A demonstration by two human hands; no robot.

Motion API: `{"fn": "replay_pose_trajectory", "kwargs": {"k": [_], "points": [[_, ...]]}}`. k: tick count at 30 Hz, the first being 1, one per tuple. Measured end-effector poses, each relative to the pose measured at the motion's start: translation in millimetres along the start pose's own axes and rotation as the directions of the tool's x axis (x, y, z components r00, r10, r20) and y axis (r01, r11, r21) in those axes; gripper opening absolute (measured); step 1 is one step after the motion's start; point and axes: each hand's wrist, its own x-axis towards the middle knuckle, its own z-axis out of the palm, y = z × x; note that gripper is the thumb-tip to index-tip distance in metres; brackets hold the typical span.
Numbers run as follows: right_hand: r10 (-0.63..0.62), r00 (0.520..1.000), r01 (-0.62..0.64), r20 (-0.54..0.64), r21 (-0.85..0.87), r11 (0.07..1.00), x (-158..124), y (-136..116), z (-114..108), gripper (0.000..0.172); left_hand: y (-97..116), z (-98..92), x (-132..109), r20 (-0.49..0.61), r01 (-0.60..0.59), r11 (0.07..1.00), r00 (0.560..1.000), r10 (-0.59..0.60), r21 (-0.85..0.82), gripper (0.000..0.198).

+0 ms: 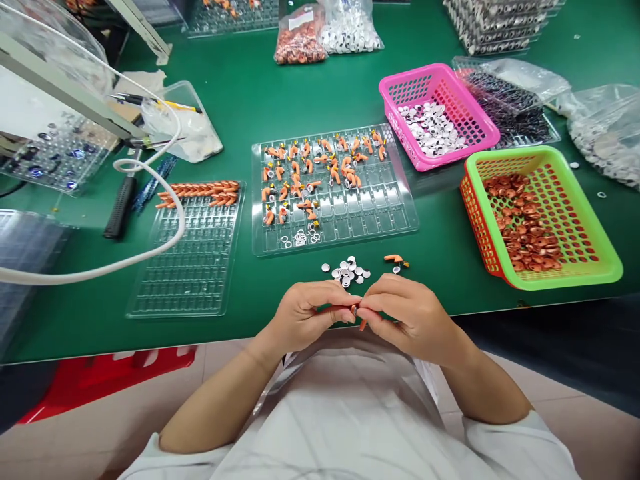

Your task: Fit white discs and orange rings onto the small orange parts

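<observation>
My left hand point(316, 312) and my right hand point(403, 312) meet at the table's front edge, fingertips pinched together. Between them is a small orange part point(363, 325), mostly hidden by the fingers; a bit of dark and metal colour shows at its top. Just beyond my fingers lies a loose pile of white discs point(346, 271). An orange curved piece point(393, 258) with a dark and yellow end rests past my right hand, with a small white ring beside it. Farther back, a clear compartment tray point(370, 223) holds many similar orange pieces and some white rings point(301, 238).
A pink basket point(425, 163) holds white discs; a green basket point(575, 280) holds copper-coloured discs. Left are a clear tray point(185, 280) with orange parts, a black-handled hammer point(121, 205) and a white cable point(173, 220). Bags point(300, 40) and stacked trays point(500, 27) stand behind.
</observation>
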Motion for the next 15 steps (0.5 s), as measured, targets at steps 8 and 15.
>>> {"fn": "replay_pose_trajectory", "kwargs": {"k": [8, 15], "points": [[-0.024, 0.999, 0.024, -0.03, 0.024, 0.999, 0.1, -3.2, 3.7, 0.014, 6.3, 1.1, 4.2, -0.008, -0.083, 0.996, 0.997, 0.083, -0.015, 0.018], [0.061, 0.997, -0.063, -0.044, -0.032, 0.998, 1.5, 4.9, 8.5, 0.014, 8.8, 4.0, 4.0, -0.071, 0.049, 0.994, 0.997, -0.042, 0.102, 0.016]]}}
